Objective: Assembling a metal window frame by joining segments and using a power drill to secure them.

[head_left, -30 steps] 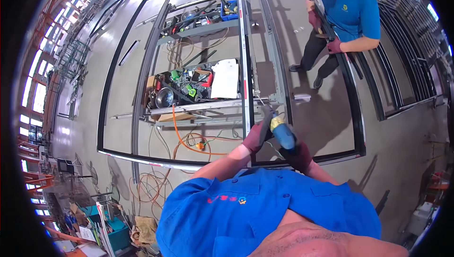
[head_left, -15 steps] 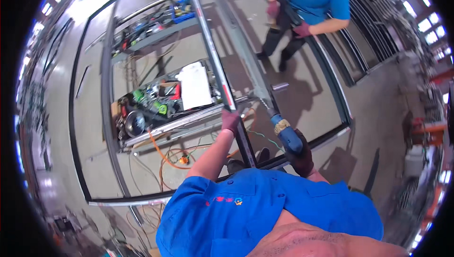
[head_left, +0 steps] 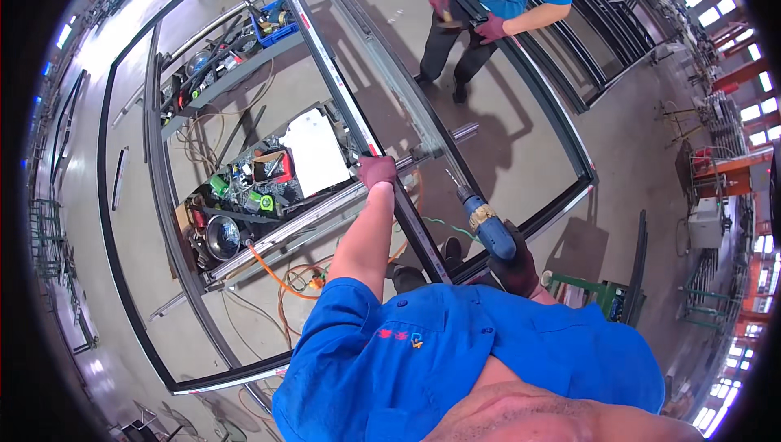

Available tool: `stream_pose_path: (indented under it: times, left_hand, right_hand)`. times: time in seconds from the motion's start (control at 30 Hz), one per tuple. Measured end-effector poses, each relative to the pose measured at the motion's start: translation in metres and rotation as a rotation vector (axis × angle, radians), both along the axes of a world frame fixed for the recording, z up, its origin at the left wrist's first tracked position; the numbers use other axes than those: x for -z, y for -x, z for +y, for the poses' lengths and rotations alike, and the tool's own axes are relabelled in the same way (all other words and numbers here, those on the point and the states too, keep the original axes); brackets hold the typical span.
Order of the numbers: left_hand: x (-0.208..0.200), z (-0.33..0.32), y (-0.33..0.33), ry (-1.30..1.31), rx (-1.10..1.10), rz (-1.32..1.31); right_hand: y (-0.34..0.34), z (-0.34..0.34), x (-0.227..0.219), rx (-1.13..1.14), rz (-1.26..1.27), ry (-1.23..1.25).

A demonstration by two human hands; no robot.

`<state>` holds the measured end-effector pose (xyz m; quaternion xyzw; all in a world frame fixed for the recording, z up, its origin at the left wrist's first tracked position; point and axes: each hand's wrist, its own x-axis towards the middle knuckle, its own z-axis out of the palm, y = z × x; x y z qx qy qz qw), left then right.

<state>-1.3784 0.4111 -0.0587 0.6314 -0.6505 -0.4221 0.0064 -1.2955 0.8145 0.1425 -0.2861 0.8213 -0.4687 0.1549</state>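
My left hand [head_left: 377,171], in a dark red work glove, is closed around a long dark metal frame bar [head_left: 419,239] that runs away from me. In my gloved right hand [head_left: 516,269] is a blue cordless drill [head_left: 491,230] with a worn tan band round its body. The drill's bit points away from me, beside the grey inner bar [head_left: 407,96] of the large frame. Its tip appears apart from the bar. My right fingers are partly hidden behind the drill.
Beneath the frame, a tray of tools and hardware [head_left: 268,174] carries a white sheet [head_left: 314,152]. A blue bin [head_left: 275,23] stands farther off. An orange hose [head_left: 272,267] trails below. Across the frame, a co-worker [head_left: 496,3] in blue holds a dark bar. A green crate [head_left: 582,291] sits at right.
My left hand has slid slightly left and away along the bar. The drill and its bit have shifted a little. My view has turned, and the co-worker appears farther left.
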Motion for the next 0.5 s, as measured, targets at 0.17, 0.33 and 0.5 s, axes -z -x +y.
stream_pose_path:
  times: [0.17, 0.33, 0.5]
  left_hand:
    - [0.008, -0.008, -0.013, -0.044, 0.001, 0.043]
    - [-0.004, -0.005, -0.019, -0.040, -0.018, 0.054]
    - [0.001, -0.016, -0.043, 0.089, -0.104, 0.143]
  right_hand:
    - [-0.008, 0.004, 0.010, -0.010, -0.096, 0.061]
    - [-0.020, 0.001, 0.008, 0.029, -0.019, 0.116]
    - [-0.027, -0.005, 0.011, 0.055, 0.008, 0.110]
